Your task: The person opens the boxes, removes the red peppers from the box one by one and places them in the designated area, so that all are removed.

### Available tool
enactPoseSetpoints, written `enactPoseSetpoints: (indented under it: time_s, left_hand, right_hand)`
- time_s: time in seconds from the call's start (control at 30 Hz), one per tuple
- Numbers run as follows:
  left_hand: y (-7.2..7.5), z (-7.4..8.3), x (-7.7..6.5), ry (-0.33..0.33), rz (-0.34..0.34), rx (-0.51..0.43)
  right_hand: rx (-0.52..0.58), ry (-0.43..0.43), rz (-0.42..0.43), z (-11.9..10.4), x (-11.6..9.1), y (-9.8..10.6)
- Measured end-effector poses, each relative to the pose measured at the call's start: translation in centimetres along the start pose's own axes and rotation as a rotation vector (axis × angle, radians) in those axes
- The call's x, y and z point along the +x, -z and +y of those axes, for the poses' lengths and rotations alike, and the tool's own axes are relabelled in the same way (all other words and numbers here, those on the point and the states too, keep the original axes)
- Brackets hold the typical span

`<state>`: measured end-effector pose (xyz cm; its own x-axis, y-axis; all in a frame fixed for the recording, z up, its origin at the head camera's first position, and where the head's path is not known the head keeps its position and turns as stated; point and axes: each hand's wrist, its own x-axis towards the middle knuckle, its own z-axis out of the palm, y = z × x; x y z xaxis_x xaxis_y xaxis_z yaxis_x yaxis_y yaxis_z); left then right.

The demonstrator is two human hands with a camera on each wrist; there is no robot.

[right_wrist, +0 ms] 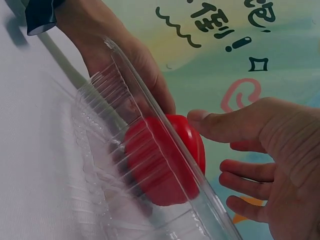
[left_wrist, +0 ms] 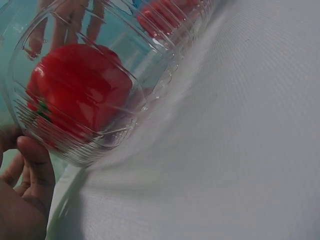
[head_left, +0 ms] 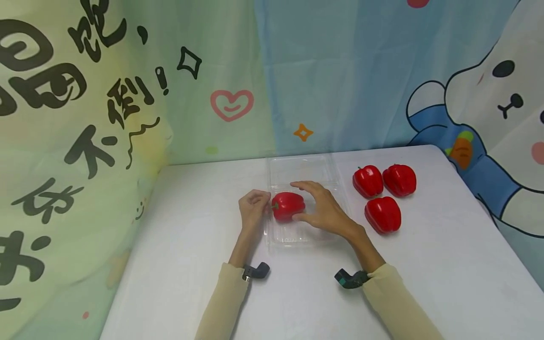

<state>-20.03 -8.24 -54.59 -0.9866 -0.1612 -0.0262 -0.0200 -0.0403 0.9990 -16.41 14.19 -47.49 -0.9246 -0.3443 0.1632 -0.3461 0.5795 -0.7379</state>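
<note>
A red bell pepper [head_left: 288, 206] lies on its side in a clear plastic clamshell box [head_left: 293, 240], its green stem toward the left wall. My left hand [head_left: 252, 208] pinches the box's left rim between thumb and fingers, as the left wrist view shows at the edge [left_wrist: 22, 135]. Over the box, my right hand [head_left: 325, 210] is spread with thumb and fingers apart, close to the pepper's right side. In the right wrist view the thumb [right_wrist: 220, 125] hovers beside the pepper [right_wrist: 167, 160], and nothing is held in that hand.
Three more red bell peppers [head_left: 383, 215] sit on the white table [head_left: 446, 264] right of the box. The box's lid [head_left: 301, 165] lies folded back toward the rear edge. A printed curtain [head_left: 204, 132] hangs behind the table.
</note>
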Motion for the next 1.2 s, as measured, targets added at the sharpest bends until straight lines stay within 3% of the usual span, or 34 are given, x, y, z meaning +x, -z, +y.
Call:
enactPoseSetpoints:
  time_s: [0.27, 0.7, 1.2]
  left_hand:
    - [-0.1, -0.2, 0.0, 0.003, -0.018, -0.008]
    - [-0.2, 0.2, 0.1, -0.055, -0.031, 0.042]
    - [0.0, 0.1, 0.0, -0.025, -0.007, 0.020]
  right_hand:
    - [-0.044, -0.034, -0.034, -0.1, 0.7, -0.7]
    - [-0.084, 0.007, -0.055, 0.3, 1.5, -1.2]
    - [-0.096, 0.019, -0.048, 0.6, 1.9, -2.3]
